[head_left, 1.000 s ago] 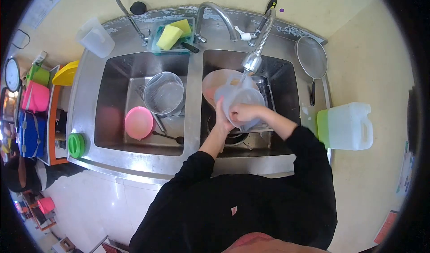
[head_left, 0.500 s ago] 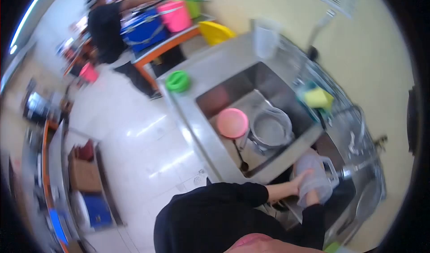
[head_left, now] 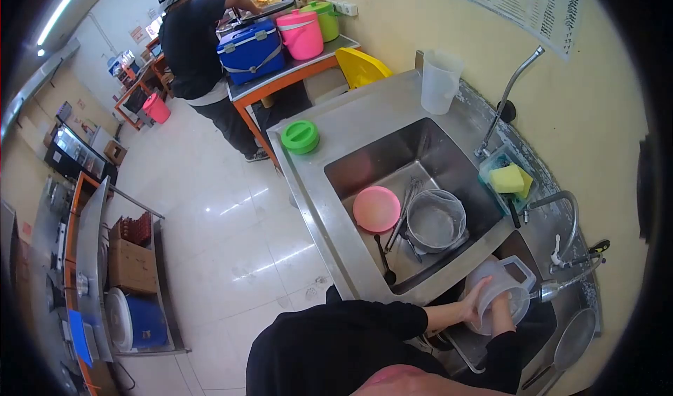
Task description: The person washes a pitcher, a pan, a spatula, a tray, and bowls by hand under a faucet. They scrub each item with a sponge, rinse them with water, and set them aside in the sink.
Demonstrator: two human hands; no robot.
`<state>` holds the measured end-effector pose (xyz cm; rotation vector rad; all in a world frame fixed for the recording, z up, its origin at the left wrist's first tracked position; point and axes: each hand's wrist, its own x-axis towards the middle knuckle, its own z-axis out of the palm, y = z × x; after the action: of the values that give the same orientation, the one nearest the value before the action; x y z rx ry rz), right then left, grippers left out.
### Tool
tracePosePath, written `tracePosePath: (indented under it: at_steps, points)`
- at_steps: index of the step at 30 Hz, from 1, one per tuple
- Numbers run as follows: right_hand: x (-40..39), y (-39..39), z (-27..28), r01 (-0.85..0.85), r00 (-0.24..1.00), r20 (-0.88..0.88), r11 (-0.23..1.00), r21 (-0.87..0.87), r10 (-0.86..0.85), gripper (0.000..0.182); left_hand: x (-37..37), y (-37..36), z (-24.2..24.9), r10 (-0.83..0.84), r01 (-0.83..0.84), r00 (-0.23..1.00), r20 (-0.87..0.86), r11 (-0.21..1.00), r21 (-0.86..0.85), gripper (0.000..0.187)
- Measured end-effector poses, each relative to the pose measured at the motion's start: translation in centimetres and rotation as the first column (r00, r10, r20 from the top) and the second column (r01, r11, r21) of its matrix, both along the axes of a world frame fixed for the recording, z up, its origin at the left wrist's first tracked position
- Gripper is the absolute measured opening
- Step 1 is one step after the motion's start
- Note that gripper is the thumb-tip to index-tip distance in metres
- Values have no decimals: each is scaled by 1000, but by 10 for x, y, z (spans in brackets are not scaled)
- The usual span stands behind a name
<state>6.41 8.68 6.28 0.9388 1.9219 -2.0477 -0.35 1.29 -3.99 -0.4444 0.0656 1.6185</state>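
A translucent plastic pitcher (head_left: 496,278) is held on its side over the lower sink basin (head_left: 517,245). My left hand (head_left: 474,303) wraps around its wall near the open mouth, thumb along the outside. My right hand (head_left: 500,305) reaches through the mouth into the pitcher, its fingers hidden inside. The pitcher's handle points toward the wall. Right beside it is the metal spray head (head_left: 549,290) of a hose faucet. In the neighbouring basin lie a pink bowl (head_left: 377,209), a clear round container (head_left: 436,219), a whisk (head_left: 413,189) and a black spoon (head_left: 388,275).
A round strainer (head_left: 575,340) rests right of my hands. Yellow sponges (head_left: 510,179) sit in a tray by the wall. A clear jug (head_left: 441,82) and a green lid (head_left: 300,137) stand on the steel counter. Farther off, a person (head_left: 200,52) works beside a blue cooler (head_left: 251,51).
My view has shifted and become sharper, so the sinks appear slightly lower and farther right. The pitcher's mouth has turned more toward me; my right hand remains inside.
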Motion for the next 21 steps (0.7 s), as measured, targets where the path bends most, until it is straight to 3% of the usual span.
tracePosePath:
  at_steps: [2,5,8,11,14,21]
  points:
    - [1,1,-2,7,1000,-1,1000,-2,-7,34,2,-9,18,-5,4,999,54,1000,17,83]
    - [0,-1,-7,13,1000,-6,1000,-8,-13,34,6,-10,14,-82,78,990,114,996,40,83]
    - [-5,-4,-12,11,1000,-14,1000,-19,-12,34,10,-14,29,-28,27,998,60,999,17,93]
    - [-16,-9,-18,3,1000,-14,999,-38,-3,33,8,-25,58,-69,73,997,40,990,-121,90]
    - [-16,-11,-23,6,1000,-18,999,-52,-6,33,12,-14,35,-48,48,999,1,997,-57,89]
    - [3,-5,-38,45,999,12,997,-69,-44,33,14,-11,33,-80,89,994,71,987,-136,84]
